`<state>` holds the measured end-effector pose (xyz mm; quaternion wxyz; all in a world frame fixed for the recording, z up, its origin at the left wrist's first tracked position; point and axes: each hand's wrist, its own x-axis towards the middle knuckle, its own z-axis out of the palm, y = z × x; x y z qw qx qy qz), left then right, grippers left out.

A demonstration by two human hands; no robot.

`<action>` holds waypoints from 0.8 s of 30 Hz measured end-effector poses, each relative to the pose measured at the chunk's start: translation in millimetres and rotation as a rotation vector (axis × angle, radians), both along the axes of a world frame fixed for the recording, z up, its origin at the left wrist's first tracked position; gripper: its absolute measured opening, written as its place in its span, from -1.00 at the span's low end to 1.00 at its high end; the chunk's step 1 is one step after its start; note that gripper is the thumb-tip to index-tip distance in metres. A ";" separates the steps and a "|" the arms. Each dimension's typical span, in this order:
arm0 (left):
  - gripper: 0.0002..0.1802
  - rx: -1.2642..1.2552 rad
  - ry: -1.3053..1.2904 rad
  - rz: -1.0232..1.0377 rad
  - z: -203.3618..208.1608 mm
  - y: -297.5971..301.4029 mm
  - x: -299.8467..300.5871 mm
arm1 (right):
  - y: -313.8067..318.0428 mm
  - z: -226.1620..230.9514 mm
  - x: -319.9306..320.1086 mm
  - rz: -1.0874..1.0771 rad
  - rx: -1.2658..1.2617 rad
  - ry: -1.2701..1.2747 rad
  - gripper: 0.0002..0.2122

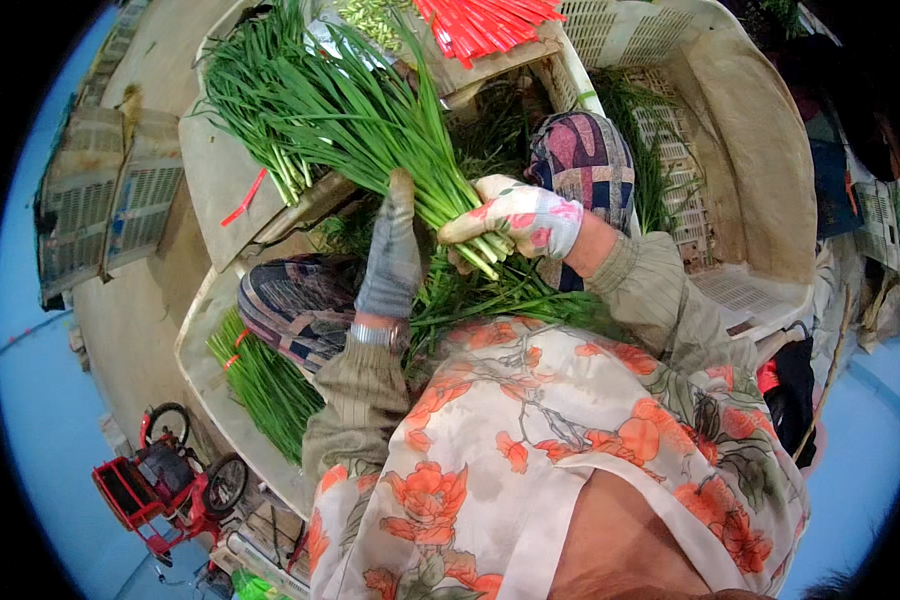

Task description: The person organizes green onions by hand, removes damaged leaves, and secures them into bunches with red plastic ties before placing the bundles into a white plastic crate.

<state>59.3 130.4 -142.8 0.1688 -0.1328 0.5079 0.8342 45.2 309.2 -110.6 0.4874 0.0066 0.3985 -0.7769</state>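
A bunch of garlic chives (402, 150) is held over my lap, green leaves pointing away to the upper left and pale stem ends toward me. My right hand (520, 217), in a white glove with pink flowers, is closed around the stems near their cut ends. My left hand (392, 255), in a grey glove, supports the bunch from the left with its thumb up along it; its other fingers are hidden behind the stems. Loose chives (515, 295) lie across my lap. Another pile of chives (245, 95) rests on the board at the far left.
Red strips (485, 22) lie on the board ahead, and one red strip (243, 198) sits at its left edge. Tied chives (265, 385) fill a white crate by my left leg. A large lined crate (740, 150) stands at right. A red tricycle (170, 485) is parked lower left.
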 end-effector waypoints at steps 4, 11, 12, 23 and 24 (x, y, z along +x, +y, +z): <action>-0.49 -1.114 0.732 0.163 17.3 -13.1 49.1 | 11.1 -0.9 -2.7 -0.089 0.018 0.010 -0.77; -0.53 -0.629 0.244 -0.121 13.4 3.1 65.2 | -3.5 -6.8 1.5 -0.108 0.137 0.177 -0.73; -0.53 -0.444 0.135 -0.129 8.1 1.8 57.8 | -2.1 8.4 3.6 0.018 0.204 0.129 -0.70; -0.33 0.423 -0.108 -0.196 5.7 27.4 14.6 | 7.4 -14.1 23.2 -0.016 0.082 -0.006 -0.71; -0.32 0.391 -0.067 -0.205 5.9 27.1 10.2 | 7.3 -17.2 21.9 -0.020 0.093 0.027 -0.70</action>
